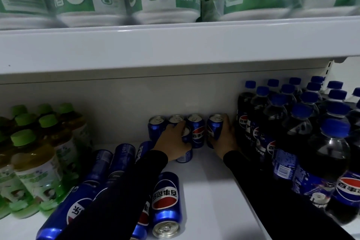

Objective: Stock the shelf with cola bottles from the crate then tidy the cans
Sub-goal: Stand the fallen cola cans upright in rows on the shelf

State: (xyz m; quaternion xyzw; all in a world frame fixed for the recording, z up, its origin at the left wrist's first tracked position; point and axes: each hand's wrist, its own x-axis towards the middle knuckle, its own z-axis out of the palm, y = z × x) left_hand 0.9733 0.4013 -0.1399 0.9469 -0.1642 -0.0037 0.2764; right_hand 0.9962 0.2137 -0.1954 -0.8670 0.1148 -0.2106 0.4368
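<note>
The left hand [174, 138] had its fingers curled round an upright blue can [186, 147] at the back of the shelf [210, 191]. The right hand [224, 136] gripped another standing can [214, 130] just beside the cola bottles [303, 142] (blue caps). More cans [165, 204] lay on their sides in front.
</note>
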